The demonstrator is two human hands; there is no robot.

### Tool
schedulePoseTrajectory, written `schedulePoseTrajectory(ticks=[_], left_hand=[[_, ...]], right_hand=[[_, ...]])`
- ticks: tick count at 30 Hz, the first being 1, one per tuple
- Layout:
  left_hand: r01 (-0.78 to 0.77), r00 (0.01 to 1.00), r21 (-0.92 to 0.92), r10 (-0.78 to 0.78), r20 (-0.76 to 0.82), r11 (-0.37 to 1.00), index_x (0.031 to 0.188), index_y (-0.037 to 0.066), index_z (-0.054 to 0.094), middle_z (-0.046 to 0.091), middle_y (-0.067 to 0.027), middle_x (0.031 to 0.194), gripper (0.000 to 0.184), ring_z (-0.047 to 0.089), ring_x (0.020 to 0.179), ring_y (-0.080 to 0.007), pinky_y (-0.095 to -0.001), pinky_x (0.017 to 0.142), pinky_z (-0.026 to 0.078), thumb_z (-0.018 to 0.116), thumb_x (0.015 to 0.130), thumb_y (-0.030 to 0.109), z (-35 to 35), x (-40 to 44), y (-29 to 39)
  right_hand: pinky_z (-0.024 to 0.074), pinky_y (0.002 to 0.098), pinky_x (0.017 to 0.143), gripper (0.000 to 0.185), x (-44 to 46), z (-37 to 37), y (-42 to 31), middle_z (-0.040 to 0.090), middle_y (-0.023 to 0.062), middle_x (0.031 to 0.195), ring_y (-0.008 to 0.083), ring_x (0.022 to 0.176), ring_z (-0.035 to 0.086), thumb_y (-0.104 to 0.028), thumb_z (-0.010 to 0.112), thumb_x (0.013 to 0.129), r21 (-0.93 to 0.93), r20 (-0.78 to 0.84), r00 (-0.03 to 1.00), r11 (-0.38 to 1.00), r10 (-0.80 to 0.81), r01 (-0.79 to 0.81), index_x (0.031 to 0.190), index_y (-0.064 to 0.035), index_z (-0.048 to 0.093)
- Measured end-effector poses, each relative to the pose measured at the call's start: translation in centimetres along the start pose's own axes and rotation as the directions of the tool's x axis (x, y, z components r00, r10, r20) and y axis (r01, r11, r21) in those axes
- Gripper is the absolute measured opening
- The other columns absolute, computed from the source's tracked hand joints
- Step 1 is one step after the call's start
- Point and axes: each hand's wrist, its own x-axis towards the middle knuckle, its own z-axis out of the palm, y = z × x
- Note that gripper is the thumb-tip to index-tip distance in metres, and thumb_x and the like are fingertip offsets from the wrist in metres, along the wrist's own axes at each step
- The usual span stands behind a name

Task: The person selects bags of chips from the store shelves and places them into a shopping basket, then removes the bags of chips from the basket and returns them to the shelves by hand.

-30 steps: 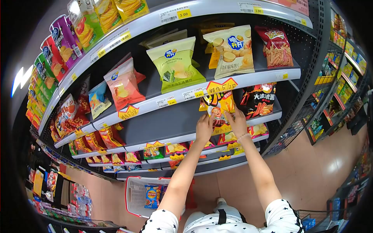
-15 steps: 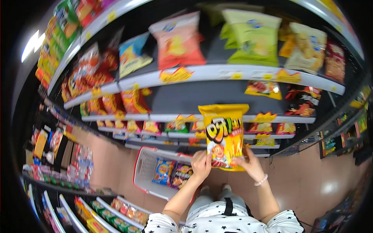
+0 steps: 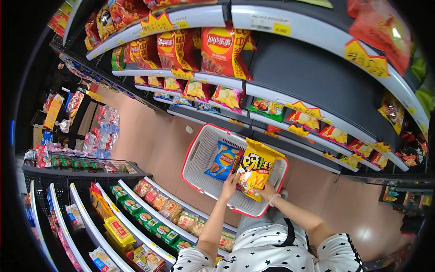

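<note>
1. Over a basket [image 3: 205, 144], a yellow snack bag [image 3: 256, 168] is held with its printed front facing up.
2. The left hand [image 3: 230, 185] has its fingers closed on one edge; the right hand [image 3: 269, 190] meets the lower opposite side, its finger closure too hidden to tell.
3. Light, two-sided support above the basket, clear of the blue bag [image 3: 223, 159] inside, should limit crushing.

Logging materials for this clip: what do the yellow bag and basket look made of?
Yellow bag: probably thin plastic film, somewhat shiny, judging by its creased top. Basket: likely moulded plastic, fairly matte, judging by its perforated pale walls.
</note>
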Motion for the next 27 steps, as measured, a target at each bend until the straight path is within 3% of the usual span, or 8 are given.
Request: schedulePoseTrajectory(ticks=[6, 8, 11, 18, 20, 22, 24, 27], left_hand=[[0.096, 0.992, 0.061, -0.100, 0.077, 0.994, 0.097, 0.001, 0.060, 0.061, -0.0152, 0.078, 0.035, 0.057, 0.070, -0.0278, -0.0331, 0.066, 0.044, 0.049, 0.089, 0.034, -1.6, 1.5, -4.1], [0.216, 0.941, 0.293, -0.278, 0.192, 0.931, 0.099, 0.002, 0.059, 0.062, -0.0188, 0.086, 0.039, 0.059, 0.080, -0.0335, -0.0384, 0.071, 0.045, 0.046, 0.090, 0.037, -1.6, 2.2, -7.0], [0.129, 0.955, 0.377, -0.217, 0.202, 0.917, 0.105, 0.003, 0.057, 0.062, -0.0197, 0.092, 0.043, 0.059, 0.087, -0.0342, -0.0392, 0.074, 0.044, 0.041, 0.090, 0.039, -0.5, 3.5, -10.8], [0.169, 0.956, 0.478, -0.261, 0.132, 0.862, 0.107, 0.005, 0.055, 0.059, -0.0247, 0.098, 0.043, 0.054, 0.093, -0.0418, -0.0483, 0.080, 0.042, 0.037, 0.090, 0.041, 1.0, 4.1, -9.3], [-0.015, 0.994, 0.355, 0.052, -0.093, 0.935, 0.109, -0.005, 0.048, 0.058, -0.0275, 0.097, 0.037, 0.055, 0.091, -0.0426, -0.0477, 0.080, 0.043, 0.051, 0.085, 0.023, 2.0, 3.6, -10.0], [0.164, 0.980, 0.161, -0.142, -0.141, 0.973, 0.113, -0.010, 0.042, 0.054, -0.0280, 0.102, 0.042, 0.052, 0.097, -0.0407, -0.0447, 0.086, 0.040, 0.057, 0.079, 0.010, 2.2, 2.9, -8.5], [-0.099, 0.925, 0.307, 0.201, -0.322, 0.947, 0.119, -0.008, 0.037, 0.047, -0.0272, 0.113, 0.049, 0.044, 0.109, -0.0395, -0.0428, 0.094, 0.033, 0.057, 0.077, 0.006, 2.9, 1.2, -5.5], [-0.112, 0.896, 0.435, 0.280, -0.345, 0.893, 0.123, -0.007, 0.034, 0.035, -0.0260, 0.127, 0.051, 0.033, 0.118, -0.0402, -0.0426, 0.100, 0.026, 0.056, 0.079, 0.007, 5.4, -1.5, 1.2]], right_hand=[[0.0429, 0.0346, 0.089, 0.056, 2.3, 3.5, 2.8, 0.057, 0.0099, 0.115, 0.0226, 0.104, 0.056, -0.025, 0.071, 0.073, -0.040, 0.149, 0.984, 0.995, 0.095, -0.090, 0.120, -0.0062, 0.048], [0.0441, 0.0349, 0.087, 0.055, 2.3, 4.2, 2.0, 0.057, 0.0073, 0.115, 0.0207, 0.104, 0.056, -0.027, 0.070, 0.075, 0.366, 0.410, 0.787, 0.707, 0.462, -0.605, 0.122, -0.0099, 0.048], [0.0453, 0.0332, 0.084, 0.055, 3.4, 6.2, 5.2, 0.058, 0.0059, 0.114, 0.0191, 0.101, 0.057, -0.029, 0.070, 0.075, 0.444, 0.344, 0.778, 0.639, 0.525, -0.628, 0.121, -0.0107, 0.048], [0.0465, 0.0299, 0.078, 0.057, 2.6, 5.1, 1.6, 0.059, 0.0093, 0.109, 0.0200, 0.094, 0.058, -0.032, 0.072, 0.073, 0.391, 0.147, 0.836, 0.745, 0.529, -0.541, 0.118, -0.0046, 0.049], [0.0464, 0.0309, 0.080, 0.062, 1.8, 3.5, 0.4, 0.057, 0.0160, 0.110, 0.0264, 0.100, 0.056, -0.035, 0.072, 0.070, 0.282, 0.073, 0.874, 0.831, 0.481, -0.480, 0.116, 0.0001, 0.049], [0.0442, 0.0322, 0.085, 0.068, -0.2, 0.7, -2.5, 0.054, 0.0217, 0.114, 0.0296, 0.104, 0.054, -0.036, 0.071, 0.069, 0.230, -0.048, 0.935, 0.915, 0.351, -0.331, 0.119, 0.0041, 0.046], [0.0423, 0.0324, 0.090, 0.067, -3.0, -2.4, -5.2, 0.052, 0.0219, 0.117, 0.0274, 0.106, 0.054, -0.032, 0.067, 0.074, 0.339, -0.118, 0.971, 0.928, 0.206, -0.156, 0.123, 0.0056, 0.041], [0.0436, 0.0298, 0.087, 0.052, -5.3, -7.7, -4.0, 0.055, 0.0153, 0.113, 0.0215, 0.100, 0.056, -0.023, 0.064, 0.079, 0.490, -0.176, 0.984, 0.870, 0.039, 0.054, 0.119, 0.0027, 0.046]])
